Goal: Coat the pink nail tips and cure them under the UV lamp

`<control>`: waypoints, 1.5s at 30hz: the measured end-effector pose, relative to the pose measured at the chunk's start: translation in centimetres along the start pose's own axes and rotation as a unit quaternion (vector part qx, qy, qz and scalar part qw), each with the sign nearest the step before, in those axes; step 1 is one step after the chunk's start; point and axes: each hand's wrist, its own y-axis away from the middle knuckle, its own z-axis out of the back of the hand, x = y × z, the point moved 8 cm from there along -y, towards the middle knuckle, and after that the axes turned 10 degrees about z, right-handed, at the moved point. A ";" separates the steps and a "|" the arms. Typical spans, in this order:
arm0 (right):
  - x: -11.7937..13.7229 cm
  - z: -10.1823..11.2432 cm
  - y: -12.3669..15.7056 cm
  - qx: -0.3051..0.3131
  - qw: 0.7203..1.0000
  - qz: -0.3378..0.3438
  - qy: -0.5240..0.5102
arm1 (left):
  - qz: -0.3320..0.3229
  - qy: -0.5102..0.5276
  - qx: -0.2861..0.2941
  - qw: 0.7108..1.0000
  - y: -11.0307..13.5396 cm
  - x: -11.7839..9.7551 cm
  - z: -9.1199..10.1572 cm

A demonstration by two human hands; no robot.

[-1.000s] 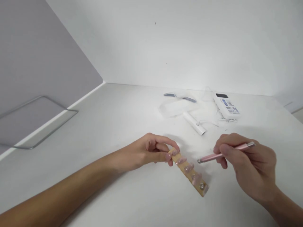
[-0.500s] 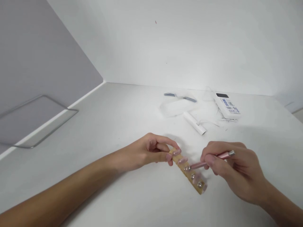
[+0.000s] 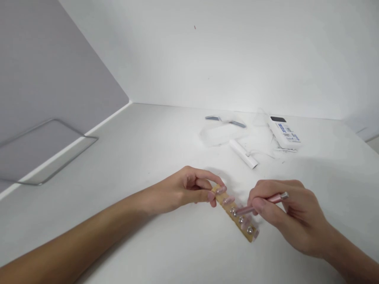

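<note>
My left hand (image 3: 194,187) pinches the upper end of a narrow yellowish strip (image 3: 247,236) between thumb and fingers. Along the strip sit several shiny metal knobs (image 3: 250,230) and translucent pink pieces shaped like false nails (image 3: 228,200). In my right hand (image 3: 288,217) is a slim pink pen-like tool (image 3: 274,199) with a silver end. It slants down to the left, and its tip is at the middle metal knob (image 3: 233,212). Whether the tip presses on the knob or hovers just over it, I cannot tell.
Behind my hands lie a white tube-shaped device (image 3: 243,154) with a thin cable and a clear plastic wrapper (image 3: 213,136) with blue-grey strips. A white box with blue print (image 3: 286,134) stands at the back right. A bent metal frame (image 3: 69,161) is at the left wall.
My right hand has shifted slightly left, and the pink tool's tip has moved a little left and down at the middle knob. My left hand stays in place on the strip.
</note>
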 end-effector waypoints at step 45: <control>-1.2 0.7 0.5 -0.052 0.998 -0.042 0.021 | -0.025 0.003 0.005 1.000 0.4 0.3 -0.6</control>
